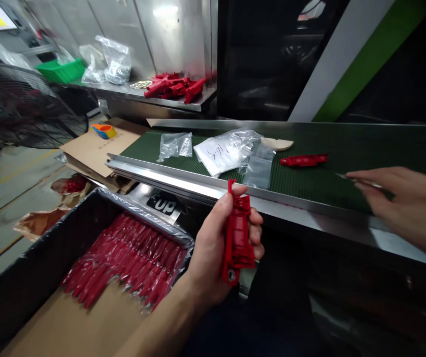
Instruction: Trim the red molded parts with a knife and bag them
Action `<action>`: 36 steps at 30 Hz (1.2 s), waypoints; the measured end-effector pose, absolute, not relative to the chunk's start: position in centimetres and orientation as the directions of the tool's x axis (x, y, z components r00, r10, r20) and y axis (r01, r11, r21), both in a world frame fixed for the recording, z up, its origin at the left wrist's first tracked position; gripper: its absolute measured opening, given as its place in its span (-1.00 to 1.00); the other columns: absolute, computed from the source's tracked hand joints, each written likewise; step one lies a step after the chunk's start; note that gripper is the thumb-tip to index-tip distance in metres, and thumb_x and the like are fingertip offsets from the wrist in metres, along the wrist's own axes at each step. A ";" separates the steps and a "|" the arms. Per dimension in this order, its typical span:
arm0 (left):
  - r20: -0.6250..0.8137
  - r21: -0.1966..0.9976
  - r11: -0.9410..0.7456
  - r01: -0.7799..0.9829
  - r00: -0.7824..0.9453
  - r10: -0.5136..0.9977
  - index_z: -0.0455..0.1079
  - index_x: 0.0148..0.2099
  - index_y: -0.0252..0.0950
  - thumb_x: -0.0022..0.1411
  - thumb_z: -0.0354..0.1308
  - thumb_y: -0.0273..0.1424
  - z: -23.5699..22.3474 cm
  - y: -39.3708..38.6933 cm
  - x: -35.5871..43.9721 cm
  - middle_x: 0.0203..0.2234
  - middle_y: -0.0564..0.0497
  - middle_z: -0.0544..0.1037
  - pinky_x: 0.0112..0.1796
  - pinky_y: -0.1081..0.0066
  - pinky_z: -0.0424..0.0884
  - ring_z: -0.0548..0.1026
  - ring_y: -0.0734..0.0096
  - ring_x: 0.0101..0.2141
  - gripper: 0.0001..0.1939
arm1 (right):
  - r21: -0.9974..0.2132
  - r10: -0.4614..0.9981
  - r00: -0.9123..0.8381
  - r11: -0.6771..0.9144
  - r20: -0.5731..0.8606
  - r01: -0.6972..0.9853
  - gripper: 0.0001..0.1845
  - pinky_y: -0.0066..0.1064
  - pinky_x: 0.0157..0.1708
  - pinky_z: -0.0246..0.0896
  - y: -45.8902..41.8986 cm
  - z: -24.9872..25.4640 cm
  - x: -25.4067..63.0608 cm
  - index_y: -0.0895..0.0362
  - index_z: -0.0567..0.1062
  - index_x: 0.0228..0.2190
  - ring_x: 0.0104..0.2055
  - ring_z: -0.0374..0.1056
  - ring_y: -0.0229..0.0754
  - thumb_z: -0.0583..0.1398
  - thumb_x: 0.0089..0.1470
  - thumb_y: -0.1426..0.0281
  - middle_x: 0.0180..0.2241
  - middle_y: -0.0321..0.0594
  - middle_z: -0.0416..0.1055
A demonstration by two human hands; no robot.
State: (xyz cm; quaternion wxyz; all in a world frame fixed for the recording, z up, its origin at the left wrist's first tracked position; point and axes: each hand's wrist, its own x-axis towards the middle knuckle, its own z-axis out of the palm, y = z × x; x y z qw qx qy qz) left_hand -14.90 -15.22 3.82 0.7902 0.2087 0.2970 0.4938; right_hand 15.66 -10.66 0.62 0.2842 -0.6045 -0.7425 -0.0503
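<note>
My left hand is wrapped round a red moulded plastic part, held upright in front of the conveyor's near rail. Ribs and hollows show on its open side, and a round metal insert sits in its lower end. My right hand pinches a thin, pointed metal tool above the green conveyor belt; its exact kind is unclear. Another red plastic part lies on the belt, left of the tool's tip.
Plastic bags lie on the belt. Below left, a black crate holds rows of bagged red parts and cardboard. More red parts are heaped on a metal shelf. A fan stands at left, near cardboard bearing a tape roll.
</note>
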 end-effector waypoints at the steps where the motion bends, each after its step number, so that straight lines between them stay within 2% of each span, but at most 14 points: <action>1: -0.250 0.715 0.390 -0.581 0.308 0.918 0.25 0.15 -0.17 0.38 -0.02 -0.14 3.6 -15.4 -14.9 -0.34 0.03 0.40 -0.50 0.52 0.29 0.34 0.54 -0.48 -0.62 | -0.257 0.887 -0.077 0.213 0.454 0.943 -0.53 0.12 -0.14 0.18 -10.0 0.8 15.9 0.04 0.57 -0.16 -0.09 0.40 0.32 0.01 0.24 0.04 -0.15 0.01 0.50; 3: -0.179 0.912 0.257 -0.319 0.254 0.950 0.24 0.19 -0.06 0.32 0.12 -0.16 2.9 -15.9 -15.0 -0.28 0.05 0.43 -0.40 0.47 0.36 0.39 0.50 -0.40 -0.57 | -0.247 0.907 -0.047 0.164 0.419 0.955 -0.49 0.06 -0.13 0.25 -10.3 1.5 14.7 0.05 0.56 -0.14 -0.06 0.41 0.27 0.02 0.22 -0.02 -0.11 -0.02 0.51; 5: -0.036 0.999 0.034 0.010 0.237 0.971 0.17 0.25 0.06 0.26 0.22 -0.21 2.1 -16.4 -15.0 -0.22 0.10 0.44 -0.26 0.44 0.39 0.44 0.48 -0.30 -0.45 | -0.307 0.919 -0.070 0.200 0.388 0.930 -0.60 -0.19 -0.14 0.36 -12.2 2.6 11.5 -0.05 0.48 -0.01 -0.04 0.45 0.02 0.07 0.25 0.07 -0.06 -0.21 0.51; 6: 0.050 0.982 -0.092 0.163 0.245 0.968 0.11 0.28 0.10 0.24 0.25 -0.25 1.6 -16.6 -15.0 -0.18 0.11 0.45 -0.18 0.42 0.38 0.45 0.45 -0.24 -0.38 | -0.374 0.930 -0.084 0.226 0.359 0.900 -0.65 -0.36 -0.26 0.40 -13.5 3.1 9.6 -0.13 0.45 0.01 -0.14 0.49 -0.15 0.05 0.29 0.10 -0.11 -0.34 0.54; 7: 0.133 0.932 -0.210 0.294 0.261 0.956 0.04 0.31 0.12 0.24 0.25 -0.29 1.2 -16.8 -15.0 -0.14 0.11 0.46 -0.13 0.38 0.37 0.46 0.42 -0.20 -0.32 | -0.542 0.951 -0.135 0.271 0.277 0.796 -0.69 -0.44 -0.36 0.40 -14.6 3.5 7.7 -0.16 0.45 0.00 -0.21 0.51 -0.22 0.09 0.27 0.11 -0.15 -0.39 0.55; 9: 0.259 0.791 -0.380 0.480 0.300 0.918 -0.08 0.35 0.09 0.24 0.24 -0.33 0.4 -17.0 -15.1 -0.08 0.08 0.48 -0.12 0.29 0.37 0.49 0.34 -0.18 -0.24 | -0.708 0.951 -0.249 0.305 0.186 0.636 -0.77 -0.55 -0.31 0.39 -16.5 3.8 4.8 -0.19 0.47 -0.05 -0.20 0.50 -0.31 0.15 0.26 0.20 -0.16 -0.48 0.54; 11: 0.346 0.681 -0.468 0.562 0.316 0.883 -0.11 0.37 0.01 0.24 0.24 -0.35 -0.3 -17.0 -15.5 -0.05 0.02 0.49 -0.10 0.24 0.37 0.49 0.28 -0.14 -0.21 | -0.782 0.946 -0.251 0.311 0.203 0.540 -0.81 -0.62 -0.28 0.37 -17.5 3.6 3.6 -0.18 0.49 -0.12 -0.25 0.48 -0.39 0.18 0.24 0.31 -0.22 -0.54 0.54; 13: 0.422 0.637 -0.518 0.570 0.305 0.854 -0.08 0.37 -0.06 0.21 0.28 -0.37 -0.9 -17.1 -16.1 0.00 -0.03 0.47 -0.02 0.24 0.37 0.46 0.27 -0.05 -0.19 | -0.784 0.945 -0.156 0.326 0.288 0.528 -0.83 -0.67 -0.27 0.35 -18.2 2.8 3.9 -0.14 0.51 -0.19 -0.30 0.46 -0.44 0.22 0.20 0.38 -0.27 -0.55 0.54; 15: 0.442 0.690 -0.496 0.527 0.236 0.865 -0.01 0.35 -0.09 0.19 0.29 -0.43 -1.3 -17.3 -16.8 0.06 -0.04 0.43 0.06 0.31 0.36 0.43 0.31 0.03 -0.22 | -0.770 0.932 -0.060 0.330 0.357 0.546 -0.84 -0.67 -0.23 0.35 -18.7 2.0 4.8 -0.11 0.52 -0.22 -0.25 0.46 -0.41 0.26 0.16 0.41 -0.25 -0.51 0.53; 19: 0.242 0.908 -0.259 0.330 0.093 0.966 0.25 0.19 0.01 0.27 0.18 -0.51 -1.5 -18.1 -18.0 -0.05 0.14 0.53 0.00 0.57 0.41 0.52 0.52 -0.06 -0.50 | -0.777 0.909 -0.016 0.365 0.417 0.512 -0.80 -0.60 -0.15 0.38 -19.9 0.9 6.1 -0.03 0.52 -0.21 -0.12 0.45 -0.32 0.27 0.13 0.49 -0.16 -0.39 0.52; 24: 0.127 0.949 -0.142 0.282 0.070 0.989 0.42 0.03 0.08 0.27 0.21 -0.46 -1.1 -18.9 -18.3 -0.11 0.26 0.59 -0.09 0.71 0.42 0.56 0.59 -0.13 -0.65 | -0.779 0.875 -0.108 0.471 0.472 0.415 -0.68 -0.49 -0.11 0.42 -20.3 0.7 6.3 0.04 0.49 -0.16 -0.09 0.45 -0.26 0.26 0.08 0.62 -0.10 -0.30 0.49; 30: 0.183 0.948 -0.191 0.255 0.054 0.982 0.42 0.04 0.04 0.25 0.21 -0.52 -1.2 -19.0 -18.3 -0.14 0.24 0.58 -0.09 0.72 0.41 0.55 0.62 -0.15 -0.61 | -0.769 0.891 -0.140 0.444 0.431 0.459 -0.64 -0.54 -0.07 0.42 -20.2 0.4 6.4 0.03 0.49 -0.12 -0.06 0.45 -0.28 0.23 0.09 0.64 -0.07 -0.29 0.48; 33: 0.240 0.942 -0.248 0.227 0.061 0.969 0.41 0.06 0.03 0.24 0.21 -0.54 -1.0 -19.3 -18.4 -0.17 0.24 0.55 -0.13 0.75 0.39 0.51 0.67 -0.19 -0.58 | -0.814 0.934 -0.063 0.337 0.350 0.472 -0.73 -0.63 -0.09 0.41 -20.2 -0.3 6.3 -0.03 0.53 -0.18 -0.06 0.46 -0.31 0.24 0.12 0.55 -0.08 -0.36 0.51; 36: 0.200 0.957 -0.212 0.198 0.079 0.977 0.38 0.08 0.07 0.26 0.20 -0.52 -0.9 -19.6 -18.6 -0.20 0.23 0.51 -0.19 0.75 0.37 0.48 0.70 -0.22 -0.57 | -0.892 0.975 0.011 0.197 0.220 0.407 -0.82 -0.69 -0.24 0.44 -20.1 -1.2 6.2 -0.08 0.57 -0.23 -0.22 0.51 -0.34 0.27 0.13 0.44 -0.11 -0.40 0.53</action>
